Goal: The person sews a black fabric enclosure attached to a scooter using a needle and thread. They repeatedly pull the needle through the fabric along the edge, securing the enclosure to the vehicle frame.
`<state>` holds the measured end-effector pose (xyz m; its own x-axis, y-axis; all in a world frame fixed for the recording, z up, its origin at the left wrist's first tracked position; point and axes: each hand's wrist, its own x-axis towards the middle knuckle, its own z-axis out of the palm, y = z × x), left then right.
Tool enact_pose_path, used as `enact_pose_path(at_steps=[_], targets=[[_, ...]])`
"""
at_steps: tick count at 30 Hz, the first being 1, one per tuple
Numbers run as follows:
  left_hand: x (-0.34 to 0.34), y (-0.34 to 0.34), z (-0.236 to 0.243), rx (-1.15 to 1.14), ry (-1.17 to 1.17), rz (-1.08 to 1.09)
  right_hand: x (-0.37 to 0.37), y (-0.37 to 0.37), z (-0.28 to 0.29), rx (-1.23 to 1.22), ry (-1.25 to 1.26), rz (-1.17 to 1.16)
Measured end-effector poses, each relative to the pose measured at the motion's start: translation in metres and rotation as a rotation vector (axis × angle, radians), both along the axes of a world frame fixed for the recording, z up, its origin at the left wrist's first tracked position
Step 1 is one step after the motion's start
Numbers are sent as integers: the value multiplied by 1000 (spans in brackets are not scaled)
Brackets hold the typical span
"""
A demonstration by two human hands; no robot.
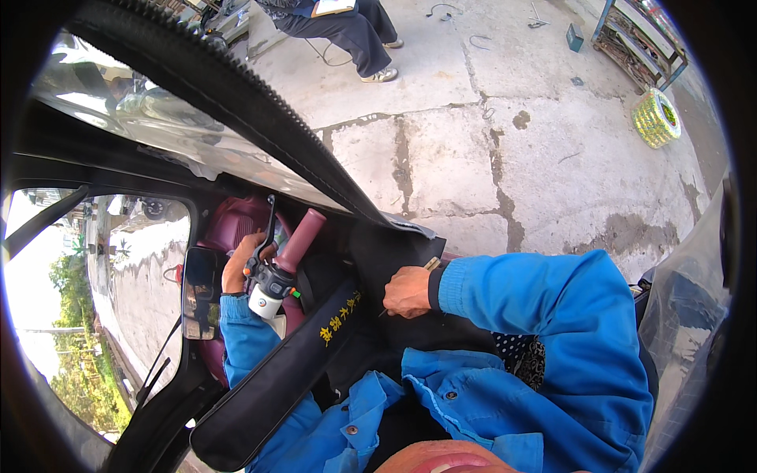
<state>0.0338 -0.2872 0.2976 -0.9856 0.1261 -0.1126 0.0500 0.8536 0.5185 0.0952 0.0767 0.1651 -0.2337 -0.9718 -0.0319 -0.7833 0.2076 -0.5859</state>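
Beside maroon handlebar [300,239], left hand [240,264] grip unclear, right hand [408,292] gripping small tool [431,264].

Bright daylight floods the concrete [473,158] at one o'clock. Glare washes the windshield [142,118] at ten o'clock. Fisheye rim is black, edges bend.

Your left hand [239,264] was closed on the scooter body just behind the handlebar [288,256], whose dark red grip pointed up and to the right above a white and black switch housing. Your right hand [408,292] pinched a thin tool with a pale wooden handle [430,264] against the black fabric cover [315,347].
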Motion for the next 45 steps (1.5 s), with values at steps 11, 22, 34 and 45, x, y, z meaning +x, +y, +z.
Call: enact_pose_path(at_steps=[11,22,34,45], targets=[[1,-5,-4,-9,-3,-43,-2,4,11,-40,-12,16],[-10,-34,-23,-89,-126,-31,-3,3,11,-9,-29,13],[-10,-31,-19,-93,-141,-22,-3,3,10,-10,-28,8],[1,-30,-23,42,-119,61,-4,3,10,-3,-30,26]])
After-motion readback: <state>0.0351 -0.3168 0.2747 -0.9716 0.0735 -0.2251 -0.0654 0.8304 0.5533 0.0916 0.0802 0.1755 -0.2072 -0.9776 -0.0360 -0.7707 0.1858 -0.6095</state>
